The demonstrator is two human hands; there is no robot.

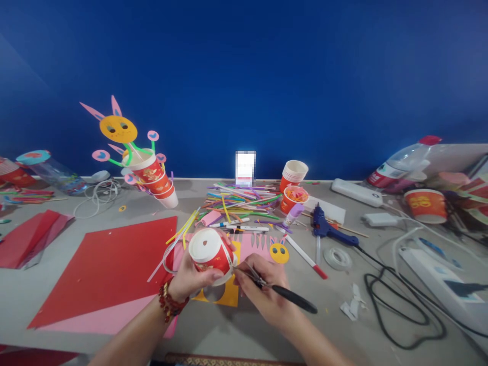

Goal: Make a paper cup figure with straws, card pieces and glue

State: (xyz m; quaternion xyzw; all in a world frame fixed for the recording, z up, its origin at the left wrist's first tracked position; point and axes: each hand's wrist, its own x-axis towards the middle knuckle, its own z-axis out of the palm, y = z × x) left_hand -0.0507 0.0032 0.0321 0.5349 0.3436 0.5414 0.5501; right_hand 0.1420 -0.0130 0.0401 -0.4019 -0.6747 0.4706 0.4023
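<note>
My left hand (194, 277) is closed around a red and white paper cup (215, 256), held tilted with its white round end towards me. Around the cup's side runs a narrow white strip (227, 254), and a loose pale loop hangs at the left. My right hand (263, 284) grips a black-handled metal tool (293, 298). Its metal end meets the cup's right edge; fingers partly hide it, so scissors or pliers I cannot tell. Below the cup lies a yellow sheet (231, 297) with a round cut-out. A yellow bunny face (279, 252) rests beside my right hand.
Red paper (114, 264) covers the left side. A bunny figure on stacked cups (152, 175) stands at the back left. Pipe cleaners (244, 201) are heaped in the middle. To the right lie a blue glue gun (331, 229), clear tape (337, 258), looped cables and a power strip (438, 279).
</note>
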